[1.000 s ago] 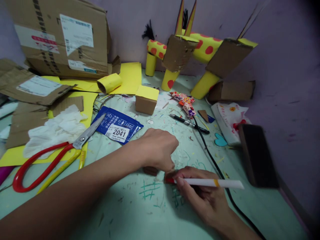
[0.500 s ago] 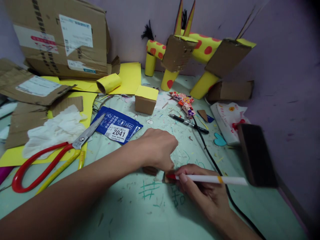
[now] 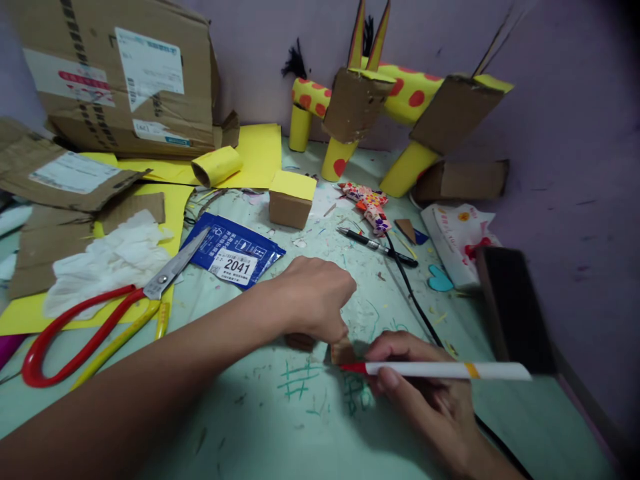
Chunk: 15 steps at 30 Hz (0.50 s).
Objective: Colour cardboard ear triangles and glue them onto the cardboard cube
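Note:
My left hand (image 3: 316, 297) is closed, knuckles up, with its fingertips pressed on a small brown cardboard piece (image 3: 343, 351) on the table. Most of that piece is hidden under the fingers. A darker brown strip (image 3: 300, 342) peeks out below the left wrist. In my right hand (image 3: 430, 397) is a white felt-tip marker (image 3: 445, 371) with a red tip and an orange band, held nearly level. Its tip lies at the lower edge of the cardboard piece; whether it touches, I cannot tell.
Red-handled scissors (image 3: 160, 280) lie at the left, partly over a blue packet (image 3: 235, 250). Spotted yellow cardboard animals (image 3: 357, 107) stand at the back, behind a yellow-topped box (image 3: 293, 200). To the right are a pen (image 3: 375, 247), a black cable (image 3: 410, 293) and a dark phone (image 3: 517, 310).
My right hand and the marker have moved right and slightly down, drawing the tip back from the cardboard's face to its lower edge. My left hand stays put.

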Available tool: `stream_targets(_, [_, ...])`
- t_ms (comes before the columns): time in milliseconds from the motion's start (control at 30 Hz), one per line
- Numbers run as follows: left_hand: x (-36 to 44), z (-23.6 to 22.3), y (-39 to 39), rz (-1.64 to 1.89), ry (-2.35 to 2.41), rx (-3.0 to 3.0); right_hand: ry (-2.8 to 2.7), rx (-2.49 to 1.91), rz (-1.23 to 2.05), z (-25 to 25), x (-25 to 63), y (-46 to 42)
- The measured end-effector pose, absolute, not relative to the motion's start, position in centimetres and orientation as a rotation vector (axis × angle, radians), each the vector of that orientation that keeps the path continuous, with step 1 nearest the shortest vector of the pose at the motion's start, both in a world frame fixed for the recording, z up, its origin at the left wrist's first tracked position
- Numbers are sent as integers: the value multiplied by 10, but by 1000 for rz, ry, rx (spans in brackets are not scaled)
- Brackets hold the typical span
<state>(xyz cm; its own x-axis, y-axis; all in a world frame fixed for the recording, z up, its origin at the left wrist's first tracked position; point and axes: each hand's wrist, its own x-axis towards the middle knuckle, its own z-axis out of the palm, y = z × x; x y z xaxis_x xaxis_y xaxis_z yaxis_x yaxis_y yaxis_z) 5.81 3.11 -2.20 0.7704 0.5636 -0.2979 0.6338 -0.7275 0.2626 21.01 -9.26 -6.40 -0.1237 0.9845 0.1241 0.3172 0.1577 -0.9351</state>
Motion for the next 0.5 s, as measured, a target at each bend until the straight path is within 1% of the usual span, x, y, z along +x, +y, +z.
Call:
stream_targets(100, [58, -23, 31, -279, 921, 2619, -1514, -1376, 975, -68, 215, -102])
stream_targets(233, [58, -23, 31, -293, 936, 2617, -1690, -1438, 861, -70, 218, -110])
stream_targets(367, [58, -23, 31, -309, 943, 2613, -1861, -1365, 695, -65, 216, -107])
stream_targets(500, [58, -24, 31, -304, 927, 2617, -1948, -1291, 650, -60, 210, -101])
